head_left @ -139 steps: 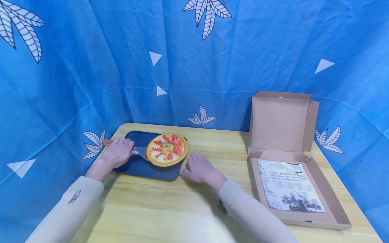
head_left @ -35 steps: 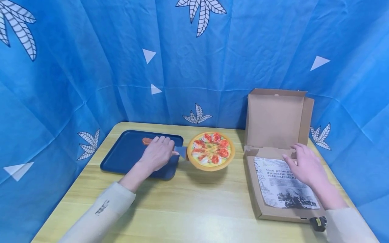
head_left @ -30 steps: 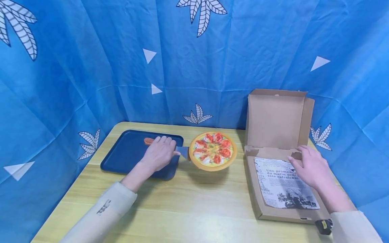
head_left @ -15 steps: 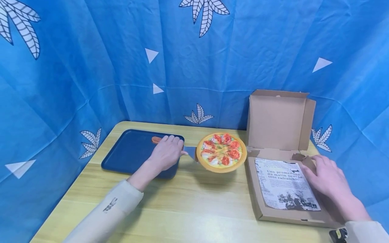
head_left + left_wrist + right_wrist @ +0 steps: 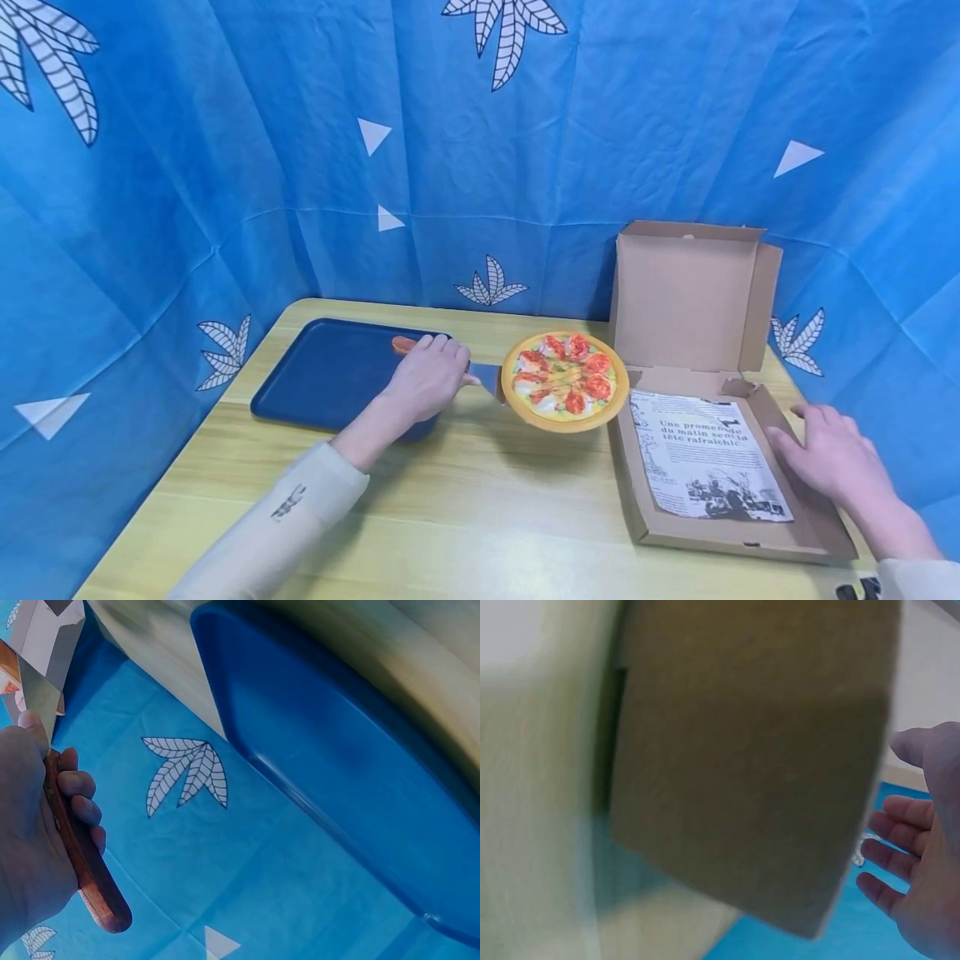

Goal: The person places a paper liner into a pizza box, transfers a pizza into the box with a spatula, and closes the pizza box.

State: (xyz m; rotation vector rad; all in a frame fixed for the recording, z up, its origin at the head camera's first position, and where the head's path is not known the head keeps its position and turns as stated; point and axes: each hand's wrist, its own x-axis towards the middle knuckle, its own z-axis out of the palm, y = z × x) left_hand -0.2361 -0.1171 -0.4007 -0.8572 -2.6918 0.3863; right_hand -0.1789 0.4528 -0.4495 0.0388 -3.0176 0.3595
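Observation:
My left hand [image 5: 427,379] grips the wooden handle [image 5: 94,877] of a spatula, its metal blade [image 5: 489,377] reaching right. A small round pizza [image 5: 566,382] with red toppings rides on the blade, raised above the table; its shadow falls below. The pizza's right edge overlaps the left wall of a cardboard pizza box [image 5: 693,537] in the head view. My right hand [image 5: 840,454] is by the box's right wall with fingers extended, holding nothing; whether the thumb touches the wall I cannot tell. A printed paper sheet [image 5: 712,458] lines the box, and its lid [image 5: 686,300] stands upright.
A dark blue tray [image 5: 322,375] lies on the wooden table [image 5: 450,517] at the left, partly under my left forearm and hand. Blue cloth [image 5: 525,167] with leaf prints hangs behind and at both sides of the table.
My left hand has carried the pizza on the spatula off the tray and rightward to the box. My right hand left the tray's side, passed over the box and moved to its right wall.

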